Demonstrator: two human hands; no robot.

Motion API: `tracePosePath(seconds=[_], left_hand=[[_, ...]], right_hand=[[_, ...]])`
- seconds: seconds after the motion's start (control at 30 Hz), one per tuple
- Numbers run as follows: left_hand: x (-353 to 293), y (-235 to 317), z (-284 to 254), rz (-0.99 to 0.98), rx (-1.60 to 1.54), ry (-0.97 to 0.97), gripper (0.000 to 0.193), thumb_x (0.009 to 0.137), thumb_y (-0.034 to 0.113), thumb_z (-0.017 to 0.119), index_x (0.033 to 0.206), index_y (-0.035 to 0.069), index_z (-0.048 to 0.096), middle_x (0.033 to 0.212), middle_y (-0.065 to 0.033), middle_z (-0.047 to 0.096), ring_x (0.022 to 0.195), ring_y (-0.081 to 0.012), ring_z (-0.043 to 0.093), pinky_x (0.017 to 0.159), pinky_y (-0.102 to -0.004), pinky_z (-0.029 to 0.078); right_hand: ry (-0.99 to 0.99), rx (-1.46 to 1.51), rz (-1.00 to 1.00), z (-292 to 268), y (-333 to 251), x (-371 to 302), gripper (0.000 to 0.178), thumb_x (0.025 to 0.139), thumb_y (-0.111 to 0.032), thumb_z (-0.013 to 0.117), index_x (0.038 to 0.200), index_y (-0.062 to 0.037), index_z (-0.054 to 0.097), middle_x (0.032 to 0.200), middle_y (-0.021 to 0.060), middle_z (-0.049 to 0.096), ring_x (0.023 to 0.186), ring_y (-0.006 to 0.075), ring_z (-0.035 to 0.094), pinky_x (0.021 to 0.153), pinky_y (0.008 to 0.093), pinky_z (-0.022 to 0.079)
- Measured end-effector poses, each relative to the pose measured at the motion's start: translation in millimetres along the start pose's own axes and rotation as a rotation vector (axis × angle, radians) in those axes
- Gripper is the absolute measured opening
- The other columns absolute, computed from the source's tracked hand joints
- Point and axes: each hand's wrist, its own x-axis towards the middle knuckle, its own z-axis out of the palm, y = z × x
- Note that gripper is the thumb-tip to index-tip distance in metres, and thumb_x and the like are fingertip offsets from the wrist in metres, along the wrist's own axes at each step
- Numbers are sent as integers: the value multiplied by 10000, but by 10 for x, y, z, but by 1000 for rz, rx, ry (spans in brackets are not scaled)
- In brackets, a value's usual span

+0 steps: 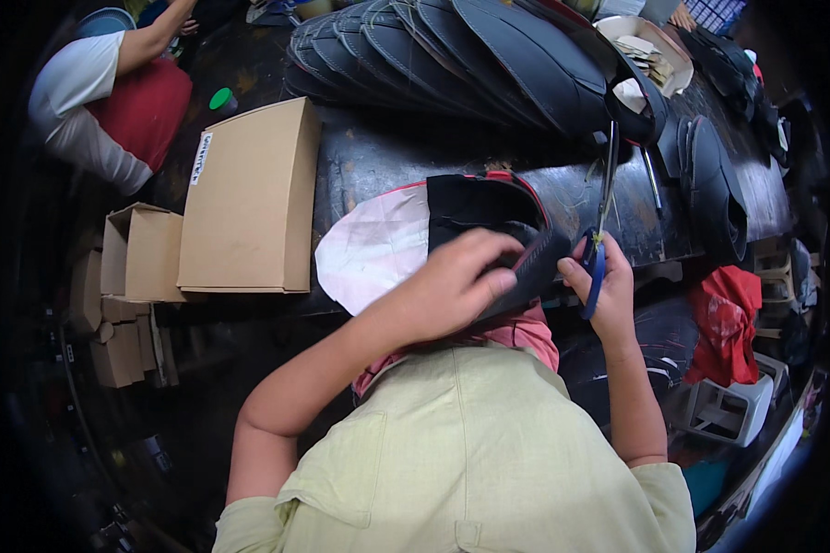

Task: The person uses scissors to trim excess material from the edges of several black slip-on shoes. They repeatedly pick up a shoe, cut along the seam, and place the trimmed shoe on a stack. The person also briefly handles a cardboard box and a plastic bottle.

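In front of my body, at the table edge, lies a black stitched shoe upper [475, 198] with a pale lining [369, 241] and a red edge. My left hand [461, 276] comes across from the left, its fingers curled over the upper's near right side. My right hand [609, 286] is closed around the blue handles of scissors [609, 175]. Their long metal blades point up and away, just right of the upper and apart from it. A bit of yellowish thread shows near the scissors' pivot.
Overlapping black uppers [433, 55] line the far side of the dark table [350, 157]; more uppers [715, 189] stand at right. A cardboard box [249, 203] sits at left, near a green-lidded container [221, 100]. Another person [111, 101] is at far left; a plastic stool [733, 410] stands right.
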Motion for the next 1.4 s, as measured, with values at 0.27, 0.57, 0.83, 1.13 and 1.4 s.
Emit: tracePosePath(seconds=[0.27,0.57,0.83,1.13,1.4], left_hand=[[89,-534,-122,-5,599,194,324,832,108,784,1134,38,692,1093,-117,657,1073,-330,592,944,-428,491],[69,-741,7,46,476,300,183,817,65,761,980,94,683,1073,-49,672,1011,-281,616,887,-416,455],[-43,-797,-201,158,266,67,177,843,52,749,996,91,670,1103,-40,670,1065,-267,622,936,-405,444],[-46,-835,-241,184,235,50,140,843,43,749,963,56,678,1023,-87,649,1010,-300,642,903,-423,486],[-99,-832,-282,224,229,122,169,826,3,766,962,23,669,1128,-119,613,1052,-295,628,899,-383,518]], right_hand=[[-52,-186,-77,141,-49,202,350,813,-124,876,929,-9,567,833,19,583,786,91,563,735,257,496],[-40,-322,-16,-311,25,119,324,814,-59,860,905,-16,552,816,25,588,767,91,575,707,266,498],[-301,-1108,-226,-956,-176,-141,404,719,-236,887,872,-17,584,781,175,585,742,396,609,680,459,476],[-459,-1186,-559,-458,-204,152,446,692,-221,807,1031,-35,585,938,143,586,899,358,586,832,437,448],[-485,-1216,-609,-218,-225,178,476,692,-239,803,1057,-19,592,969,144,594,929,344,596,859,433,452]])
